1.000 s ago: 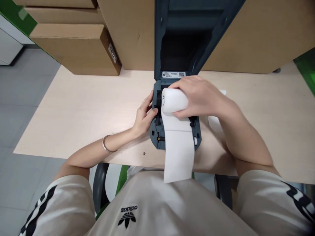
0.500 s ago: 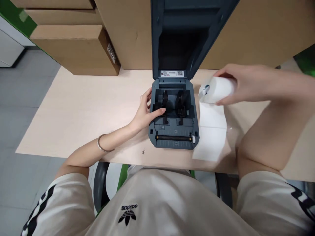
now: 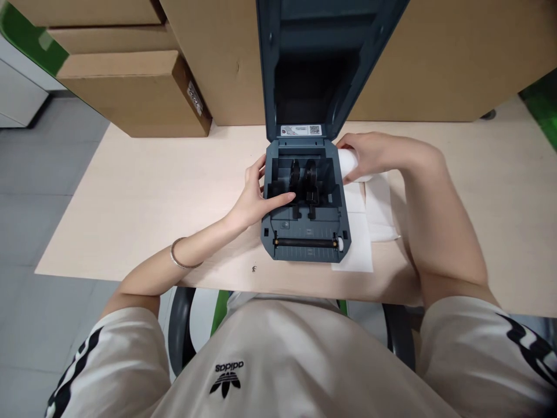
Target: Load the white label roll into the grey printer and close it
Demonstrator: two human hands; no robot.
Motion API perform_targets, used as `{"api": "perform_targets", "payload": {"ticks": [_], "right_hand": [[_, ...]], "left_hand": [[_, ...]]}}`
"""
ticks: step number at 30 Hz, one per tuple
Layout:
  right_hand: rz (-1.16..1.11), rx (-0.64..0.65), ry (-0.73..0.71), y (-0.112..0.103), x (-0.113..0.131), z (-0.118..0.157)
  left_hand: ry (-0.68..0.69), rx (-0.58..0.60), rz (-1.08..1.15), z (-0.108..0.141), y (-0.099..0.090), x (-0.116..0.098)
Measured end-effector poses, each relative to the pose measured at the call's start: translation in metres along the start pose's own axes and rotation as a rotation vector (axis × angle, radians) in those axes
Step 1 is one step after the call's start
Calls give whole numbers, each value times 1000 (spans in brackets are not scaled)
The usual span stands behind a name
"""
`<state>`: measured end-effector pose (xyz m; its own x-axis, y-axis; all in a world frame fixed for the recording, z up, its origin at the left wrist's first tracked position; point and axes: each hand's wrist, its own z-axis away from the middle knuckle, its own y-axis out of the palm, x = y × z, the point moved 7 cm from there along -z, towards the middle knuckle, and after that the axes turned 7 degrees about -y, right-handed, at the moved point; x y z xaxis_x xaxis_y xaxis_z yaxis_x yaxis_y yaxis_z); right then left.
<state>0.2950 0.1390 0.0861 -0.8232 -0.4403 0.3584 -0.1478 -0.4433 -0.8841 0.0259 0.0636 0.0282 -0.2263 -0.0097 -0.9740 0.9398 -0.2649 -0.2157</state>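
A dark blue-grey label printer [image 3: 304,253] stands on the table with its lid [image 3: 324,35] raised. My left hand [image 3: 261,196] grips the printer's left wall, its fingers outside and its thumb reaching inside near the black roll holders [image 3: 310,180]. Against the printer's right side, my right hand [image 3: 369,152] is closed around a white label roll [image 3: 347,162]. Part of the roll is hidden by that hand and the printer. White label strips [image 3: 357,244] trail from the roll over the table toward me.
Cardboard boxes [image 3: 126,98] are stacked at the back left. A large cardboard panel [image 3: 426,69] rises behind the printer. The table's front edge [image 3: 261,290] runs close to my body, and a chair armrest [image 3: 180,325] shows below it.
My right hand has moved left with the label roll, from right of the printer to its side. The strips shifted and folded. Inside the printer, the roll holders now sit closer together.
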Motion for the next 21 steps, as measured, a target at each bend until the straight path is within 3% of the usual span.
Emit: {"api": "perform_targets", "payload": {"ticks": [3,6,9,11,18,21], "right_hand": [[-37,10,40,-13,-6,18],[-35,24,199,-25,-35,38],[-34,152,461,-17,-69,48],[-15,203,552,-10,-78,45],[132,55,467,-7,-62,24],[91,21,423,-10,-69,26]], "left_hand": [[6,11,39,0,-1,0],[17,22,72,-1,0,0],[29,-2,50,-1,1,2],[38,-31,17,-2,2,2],[54,-65,-45,-3,2,3],[62,-59,-38,-4,2,5]]}}
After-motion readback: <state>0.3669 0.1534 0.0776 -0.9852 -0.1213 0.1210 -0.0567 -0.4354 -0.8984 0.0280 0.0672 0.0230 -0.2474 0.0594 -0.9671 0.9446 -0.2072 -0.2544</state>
